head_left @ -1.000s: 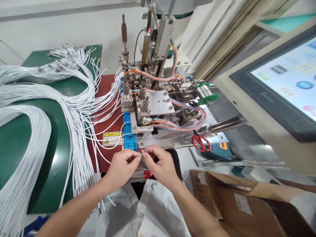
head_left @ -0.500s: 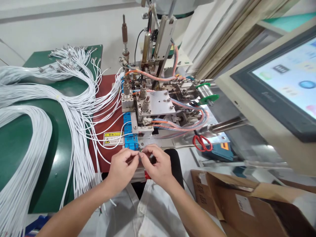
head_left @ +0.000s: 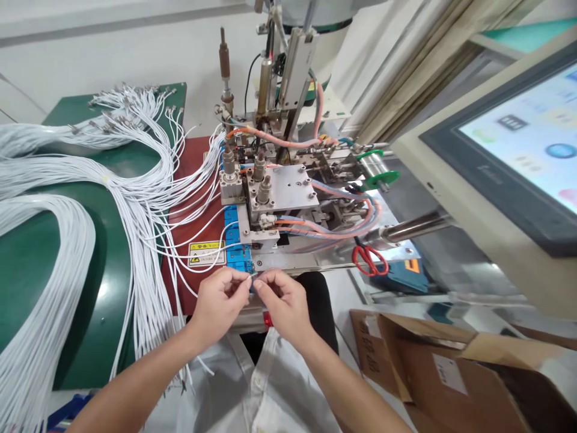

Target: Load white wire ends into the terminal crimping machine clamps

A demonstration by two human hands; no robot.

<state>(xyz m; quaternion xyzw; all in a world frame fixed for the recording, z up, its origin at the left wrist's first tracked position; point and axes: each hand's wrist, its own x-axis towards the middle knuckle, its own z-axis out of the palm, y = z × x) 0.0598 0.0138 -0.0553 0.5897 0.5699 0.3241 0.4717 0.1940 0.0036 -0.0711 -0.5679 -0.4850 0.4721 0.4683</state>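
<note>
My left hand [head_left: 222,300] pinches the end of a white cable [head_left: 186,285], which comes in from the bundle on the left and passes behind the hand. Thin wire ends, one greenish [head_left: 253,274], show between the fingertips of both hands. My right hand [head_left: 285,302] is closed in a pinch at these wires, its thumb and forefinger almost touching those of the left. Just beyond the fingertips is a row of blue clamps [head_left: 238,257] at the machine's edge, with several white cables laid into it.
White cable bundles [head_left: 67,240] cover much of the green table [head_left: 112,288]. The soldering machine [head_left: 288,187] carries a solder wire spool [head_left: 375,168]. Red-handled scissors [head_left: 370,260] lie at its right front. A touchscreen [head_left: 518,138] juts in at right, above a cardboard box [head_left: 433,373].
Both hands have shifted slightly left, and their fingertips have moved a little apart, showing the greenish wire end between them. The camera view has moved slightly.
</note>
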